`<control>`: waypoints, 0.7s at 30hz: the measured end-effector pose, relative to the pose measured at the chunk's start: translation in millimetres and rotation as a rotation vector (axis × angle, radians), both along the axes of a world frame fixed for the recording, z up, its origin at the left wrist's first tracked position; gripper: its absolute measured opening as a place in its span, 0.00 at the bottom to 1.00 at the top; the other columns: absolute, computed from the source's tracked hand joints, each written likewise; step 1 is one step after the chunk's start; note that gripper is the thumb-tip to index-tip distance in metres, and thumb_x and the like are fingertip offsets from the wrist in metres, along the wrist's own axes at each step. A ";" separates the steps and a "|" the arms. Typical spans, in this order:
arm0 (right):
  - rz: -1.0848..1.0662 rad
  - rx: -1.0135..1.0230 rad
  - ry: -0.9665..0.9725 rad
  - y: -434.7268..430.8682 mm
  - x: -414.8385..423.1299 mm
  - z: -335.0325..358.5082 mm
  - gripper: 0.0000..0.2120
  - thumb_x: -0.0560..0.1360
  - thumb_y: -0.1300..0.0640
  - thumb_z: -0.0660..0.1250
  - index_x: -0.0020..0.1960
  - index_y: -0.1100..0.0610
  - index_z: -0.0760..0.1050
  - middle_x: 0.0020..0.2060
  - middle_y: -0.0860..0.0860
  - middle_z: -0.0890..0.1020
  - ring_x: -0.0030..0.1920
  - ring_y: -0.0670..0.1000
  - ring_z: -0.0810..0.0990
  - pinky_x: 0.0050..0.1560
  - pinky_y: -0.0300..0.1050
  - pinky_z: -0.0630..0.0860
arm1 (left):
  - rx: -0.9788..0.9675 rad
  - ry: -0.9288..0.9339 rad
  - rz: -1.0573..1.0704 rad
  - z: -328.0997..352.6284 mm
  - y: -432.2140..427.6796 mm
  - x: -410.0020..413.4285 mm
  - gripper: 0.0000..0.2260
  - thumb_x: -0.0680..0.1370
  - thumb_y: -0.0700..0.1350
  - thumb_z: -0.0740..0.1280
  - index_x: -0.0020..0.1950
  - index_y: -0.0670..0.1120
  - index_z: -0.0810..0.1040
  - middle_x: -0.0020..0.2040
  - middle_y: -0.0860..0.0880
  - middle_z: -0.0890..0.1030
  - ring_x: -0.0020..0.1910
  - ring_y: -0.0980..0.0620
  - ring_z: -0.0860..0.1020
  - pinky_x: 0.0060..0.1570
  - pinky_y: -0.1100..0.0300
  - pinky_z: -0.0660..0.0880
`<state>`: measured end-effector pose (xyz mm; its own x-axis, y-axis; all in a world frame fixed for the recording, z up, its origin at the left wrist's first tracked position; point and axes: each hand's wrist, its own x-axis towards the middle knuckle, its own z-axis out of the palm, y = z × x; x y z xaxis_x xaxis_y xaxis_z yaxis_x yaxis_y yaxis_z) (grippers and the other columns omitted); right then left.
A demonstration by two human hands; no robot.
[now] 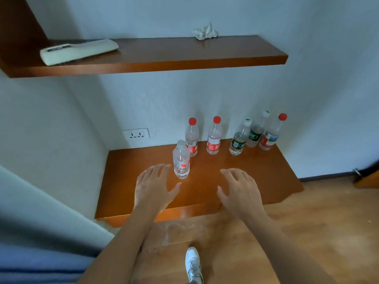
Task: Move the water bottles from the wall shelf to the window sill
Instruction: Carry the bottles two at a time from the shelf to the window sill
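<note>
left hand (pixel 155 187) grip spread open and empty, fingertips just beside the nearest water bottle (pixel 181 160), right hand (pixel 240 191) grip likewise open, holding nothing, both above the low wooden shelf (pixel 266 171), five more bottles (pixel 214 136) upright by the far wall

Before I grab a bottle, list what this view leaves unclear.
- The window sill: outside the head view's frame.
- Whether the left hand touches the nearest bottle: single head view, depth unclear.
- Print on the red label: too small, blurred.
- Markings on the remote: blurred.
</note>
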<state>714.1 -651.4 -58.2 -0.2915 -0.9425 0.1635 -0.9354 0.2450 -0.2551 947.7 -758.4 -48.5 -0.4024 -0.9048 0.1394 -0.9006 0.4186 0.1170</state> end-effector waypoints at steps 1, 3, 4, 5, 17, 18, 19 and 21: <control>0.011 0.013 -0.004 -13.9 -5.4 -3.2 0.26 0.77 0.39 0.64 0.72 0.45 0.69 0.68 0.47 0.76 0.71 0.51 0.73 0.72 0.52 0.70 | 0.022 0.009 0.030 -5.1 -10.0 -3.2 0.31 0.75 0.70 0.56 0.73 0.57 0.64 0.72 0.55 0.70 0.73 0.52 0.67 0.72 0.49 0.63; 0.029 0.030 -0.015 -41.0 -16.0 -10.4 0.26 0.77 0.39 0.64 0.72 0.46 0.69 0.68 0.47 0.76 0.70 0.50 0.73 0.72 0.52 0.71 | 0.068 0.031 0.085 -14.9 -28.3 -9.8 0.32 0.73 0.72 0.57 0.73 0.58 0.64 0.73 0.55 0.70 0.73 0.52 0.67 0.72 0.48 0.63; 0.036 0.037 -0.023 -53.3 -20.8 -13.8 0.26 0.77 0.39 0.64 0.72 0.46 0.69 0.68 0.47 0.77 0.70 0.50 0.73 0.71 0.53 0.71 | 0.090 0.047 0.105 -19.9 -36.4 -13.1 0.33 0.73 0.72 0.57 0.73 0.58 0.64 0.73 0.55 0.70 0.73 0.52 0.67 0.72 0.48 0.63; 0.044 0.042 -0.031 -65.1 -25.3 -17.2 0.26 0.77 0.40 0.64 0.72 0.46 0.69 0.67 0.46 0.76 0.70 0.49 0.73 0.71 0.52 0.72 | 0.109 0.066 0.121 -24.9 -43.6 -16.4 0.33 0.72 0.72 0.58 0.73 0.58 0.65 0.73 0.55 0.70 0.73 0.52 0.67 0.72 0.48 0.63; 0.082 0.118 -0.265 -169.3 -55.4 -56.2 0.27 0.77 0.44 0.68 0.73 0.49 0.68 0.69 0.49 0.76 0.68 0.51 0.75 0.64 0.46 0.73 | 0.309 0.312 0.360 -73.7 -80.2 -58.9 0.43 0.66 0.74 0.64 0.75 0.56 0.62 0.74 0.51 0.70 0.72 0.48 0.69 0.66 0.45 0.70; 0.077 0.135 -0.316 -177.8 -57.2 -60.0 0.28 0.77 0.43 0.68 0.74 0.49 0.67 0.70 0.49 0.74 0.69 0.51 0.74 0.65 0.46 0.73 | 0.316 0.361 0.376 -78.9 -82.1 -62.5 0.43 0.65 0.74 0.65 0.75 0.56 0.63 0.73 0.51 0.71 0.71 0.48 0.70 0.64 0.45 0.72; 0.073 0.147 -0.373 -186.8 -58.5 -63.5 0.29 0.77 0.43 0.68 0.74 0.49 0.66 0.71 0.49 0.73 0.70 0.51 0.73 0.66 0.47 0.72 | 0.330 0.399 0.392 -83.9 -84.0 -66.4 0.44 0.64 0.74 0.65 0.75 0.56 0.62 0.73 0.51 0.71 0.71 0.48 0.70 0.64 0.45 0.73; 0.060 0.159 -0.503 -203.6 -59.7 -69.8 0.32 0.76 0.44 0.70 0.76 0.48 0.63 0.73 0.49 0.72 0.72 0.51 0.71 0.69 0.49 0.71 | 0.364 0.462 0.415 -92.7 -87.1 -74.2 0.45 0.63 0.75 0.65 0.76 0.57 0.59 0.74 0.51 0.70 0.72 0.48 0.69 0.63 0.44 0.75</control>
<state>654.4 -855.0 -128.0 -0.2416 -0.9619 -0.1283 -0.7207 0.2664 -0.6400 873.5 -845.5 -141.2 0.0123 -0.9918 -0.1271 -0.8017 -0.0858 0.5916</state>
